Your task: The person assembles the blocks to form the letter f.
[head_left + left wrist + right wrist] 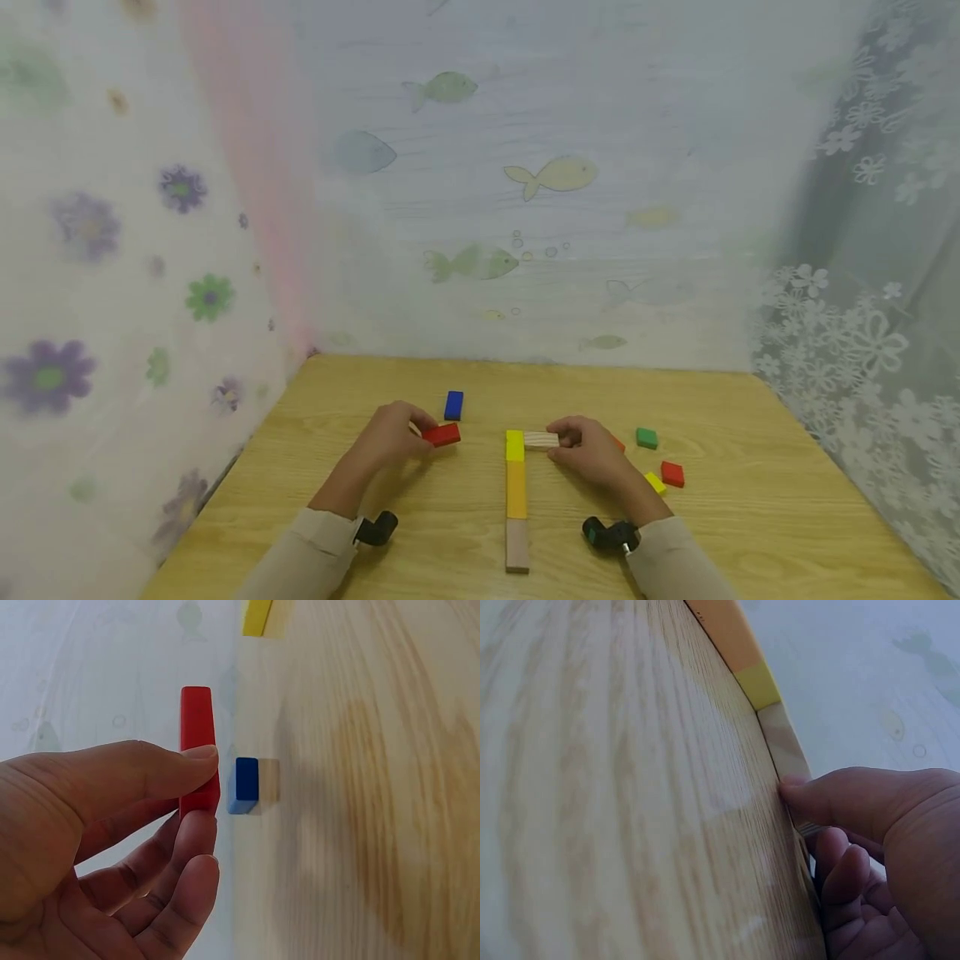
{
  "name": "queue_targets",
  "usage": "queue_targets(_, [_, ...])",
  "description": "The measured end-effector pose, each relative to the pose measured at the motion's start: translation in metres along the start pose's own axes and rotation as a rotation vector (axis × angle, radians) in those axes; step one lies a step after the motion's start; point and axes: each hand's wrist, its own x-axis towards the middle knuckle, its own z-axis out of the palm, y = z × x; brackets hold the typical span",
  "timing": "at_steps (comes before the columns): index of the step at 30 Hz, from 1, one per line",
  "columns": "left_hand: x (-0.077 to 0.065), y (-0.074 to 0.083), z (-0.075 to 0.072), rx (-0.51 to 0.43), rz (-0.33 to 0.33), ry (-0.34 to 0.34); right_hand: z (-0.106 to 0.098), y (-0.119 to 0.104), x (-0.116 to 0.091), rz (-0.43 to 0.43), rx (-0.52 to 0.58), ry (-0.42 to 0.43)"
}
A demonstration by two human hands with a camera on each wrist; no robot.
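Observation:
My left hand [395,433] pinches a red block [442,435] between thumb and fingers, held over the table; the left wrist view shows the red block [197,724] upright in the grip. A blue block [453,406] lies just beyond it. On the right, my right hand [588,450] pinches the end of a plain wooden block [540,439]. Its other end meets a yellow block [514,446], which heads a line with an orange block [516,490] and a brownish wooden block [517,546]. In the right wrist view the thumb presses the pale block [781,739] beside the yellow one.
Right of my right hand lie a green block [647,438], a red block [672,474] and a yellow block [655,483]. An orange-red piece [618,444] is partly hidden behind the hand. Patterned curtains [525,317] hang behind and beside the wooden table [360,375].

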Motion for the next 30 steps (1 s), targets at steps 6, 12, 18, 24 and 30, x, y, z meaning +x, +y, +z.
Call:
queue_targets(6, [0.009, 0.008, 0.009, -0.045, 0.015, 0.000, -0.004, 0.001, -0.002, 0.000, -0.023, 0.003])
queue_targets(12, [0.016, 0.018, 0.019, -0.054, 0.028, 0.003, -0.005, -0.001, -0.002, 0.004, -0.034, 0.006])
queue_targets(18, [0.022, 0.026, 0.028, -0.068, 0.033, 0.005, -0.006, 0.001, -0.002, 0.011, -0.044, 0.007])
queue_targets(24, [0.024, 0.026, 0.034, -0.016, 0.025, 0.027, -0.002, 0.000, -0.001, -0.019, -0.036, -0.004])
queue_targets(30, [0.028, 0.025, 0.039, -0.011, 0.032, 0.016, -0.001, -0.001, 0.000, 0.010, -0.024, -0.008])
